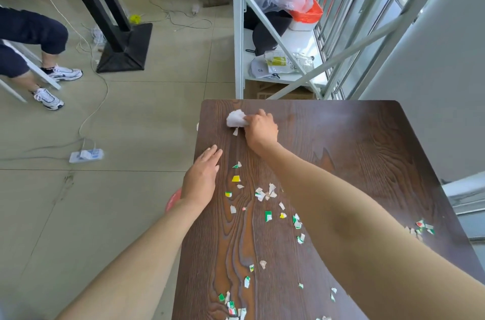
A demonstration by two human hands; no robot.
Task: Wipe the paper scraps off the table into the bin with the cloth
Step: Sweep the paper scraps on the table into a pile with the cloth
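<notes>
Head view of a dark wood-grain counter (367,151) with rounded far corners. The right hand (261,130), fingers curled closed, grips a crumpled white cloth (236,119) pressed on the counter near its far left corner; one white scrap lies touching the cloth's near edge. The left hand (203,178) lies flat and open, fingers extended and together, holding nothing, palm down at the counter's left edge. Paper scraps (265,192), small torn pieces in white, green, yellow and a little red, are scattered along the counter from just near the left hand toward the near edge, with a separate small cluster at the right edge (422,228) and a denser group at the near edge; any print on them is too small to read. A red rim, apparently the bin (173,201), shows below the counter's left edge, mostly hidden by the left forearm. Beyond the counter stands a white metal shelf (262,31) with handwritten marks on one rail, roughly "1-5-4-1" but not clearly legible, and packets whose print is unreadable. On the tiled floor (131,123) lie a white power strip (86,155) and loose cables; a seated person's legs (31,39) in white trainers appear at far left.
</notes>
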